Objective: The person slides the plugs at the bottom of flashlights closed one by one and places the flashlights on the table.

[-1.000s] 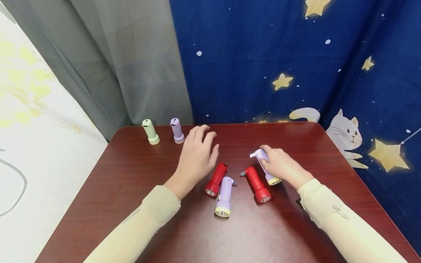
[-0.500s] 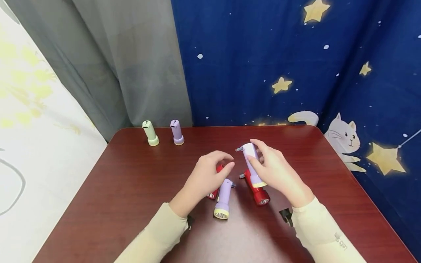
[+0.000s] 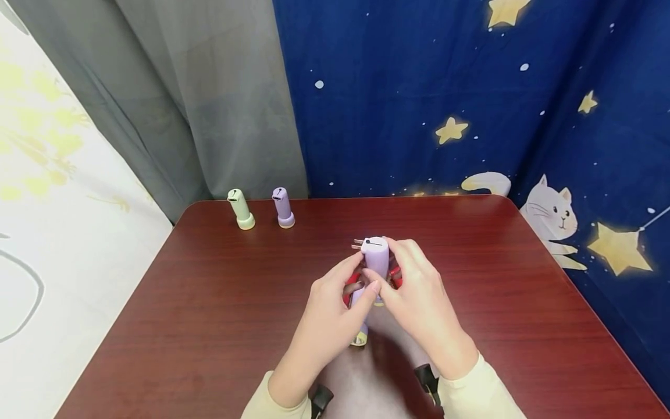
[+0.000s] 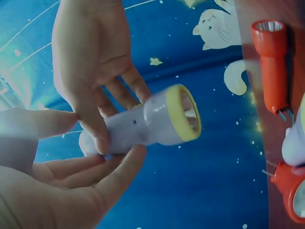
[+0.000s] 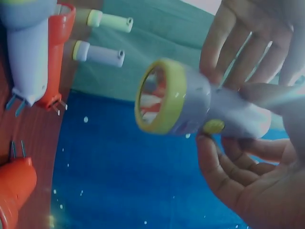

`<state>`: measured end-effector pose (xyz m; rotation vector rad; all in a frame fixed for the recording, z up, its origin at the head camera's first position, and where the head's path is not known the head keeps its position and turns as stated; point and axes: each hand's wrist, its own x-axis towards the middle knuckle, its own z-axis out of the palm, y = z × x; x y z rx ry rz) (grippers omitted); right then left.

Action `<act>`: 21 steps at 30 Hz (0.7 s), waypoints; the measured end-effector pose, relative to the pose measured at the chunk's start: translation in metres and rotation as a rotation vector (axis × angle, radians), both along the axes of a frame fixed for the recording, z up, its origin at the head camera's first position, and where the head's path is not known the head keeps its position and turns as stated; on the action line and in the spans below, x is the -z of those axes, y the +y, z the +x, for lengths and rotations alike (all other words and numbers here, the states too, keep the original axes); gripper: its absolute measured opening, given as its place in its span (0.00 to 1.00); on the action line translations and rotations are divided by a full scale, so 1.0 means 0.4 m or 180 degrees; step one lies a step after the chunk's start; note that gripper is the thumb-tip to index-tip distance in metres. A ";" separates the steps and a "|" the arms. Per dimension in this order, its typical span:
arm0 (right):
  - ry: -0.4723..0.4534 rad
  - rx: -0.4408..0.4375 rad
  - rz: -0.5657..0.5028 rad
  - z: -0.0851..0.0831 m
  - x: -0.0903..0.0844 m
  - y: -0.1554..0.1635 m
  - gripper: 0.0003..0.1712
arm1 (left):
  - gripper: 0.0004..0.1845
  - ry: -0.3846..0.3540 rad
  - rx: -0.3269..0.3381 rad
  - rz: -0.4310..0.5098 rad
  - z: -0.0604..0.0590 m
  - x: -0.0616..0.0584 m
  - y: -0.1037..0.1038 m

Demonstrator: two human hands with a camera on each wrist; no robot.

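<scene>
Both hands, right hand (image 3: 419,302) and left hand (image 3: 327,317), fingers curled around lifted purple flashlight (image 3: 376,259).

A home room, likely a child's: navy cat-and-star patterned fabric backdrop (image 3: 471,116), grey curtain (image 3: 209,105), glossy dark red wooden bench (image 3: 209,302).

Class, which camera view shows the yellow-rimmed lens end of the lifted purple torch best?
The right wrist view: the purple torch faces the camera, showing its yellow rim, reflector and switch. The left wrist view shows the rim obliquely. In the head view the left hand and right hand hide it; only the plug end shows.
</scene>
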<state>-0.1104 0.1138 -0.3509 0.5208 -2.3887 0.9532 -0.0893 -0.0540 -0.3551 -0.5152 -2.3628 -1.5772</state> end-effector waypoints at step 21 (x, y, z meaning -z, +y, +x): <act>-0.1496 -0.0724 -0.1593 0.040 -0.017 -0.024 0.13 | 0.26 0.0294 -0.0618 0.0196 0.004 0.015 0.000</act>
